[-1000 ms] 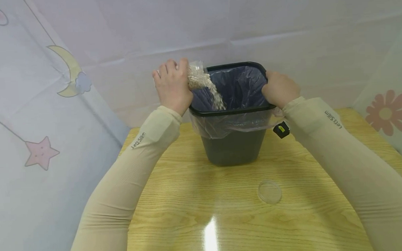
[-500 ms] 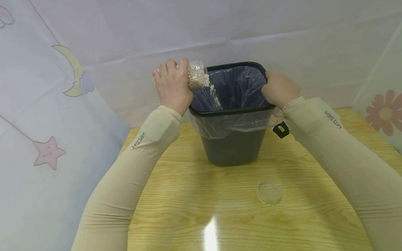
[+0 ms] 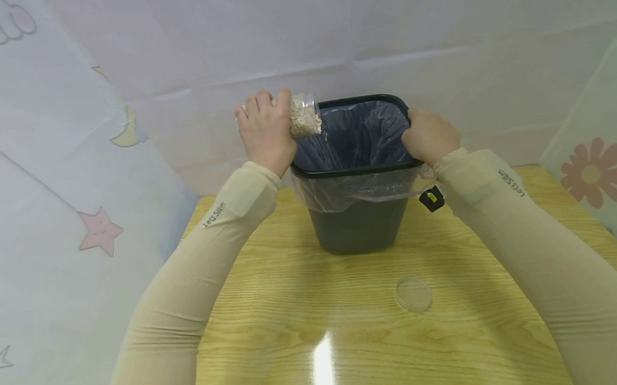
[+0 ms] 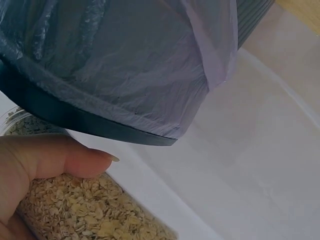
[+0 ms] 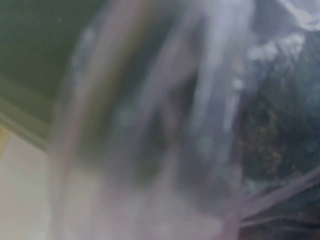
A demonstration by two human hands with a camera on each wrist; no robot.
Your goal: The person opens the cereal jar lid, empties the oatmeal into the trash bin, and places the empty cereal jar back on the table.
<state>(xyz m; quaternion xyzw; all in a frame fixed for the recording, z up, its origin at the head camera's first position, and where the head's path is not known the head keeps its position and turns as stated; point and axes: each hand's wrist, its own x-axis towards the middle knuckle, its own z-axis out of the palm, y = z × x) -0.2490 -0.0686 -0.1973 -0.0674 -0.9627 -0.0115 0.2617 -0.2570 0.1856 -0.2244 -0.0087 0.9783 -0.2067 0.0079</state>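
Left hand (image 3: 265,128) and right hand (image 3: 431,134) both hold a grip, seen from my post through the head camera.
The sleeved left arm (image 3: 184,295) slants up and inward from the lower left, back of the hand toward me, fingers bent at the knuckles; on my left wrist feed, the thumb (image 4: 70,156) lies nearly straight. The sleeved right arm (image 3: 538,251) rises inward from the lower right, its fingers curled.
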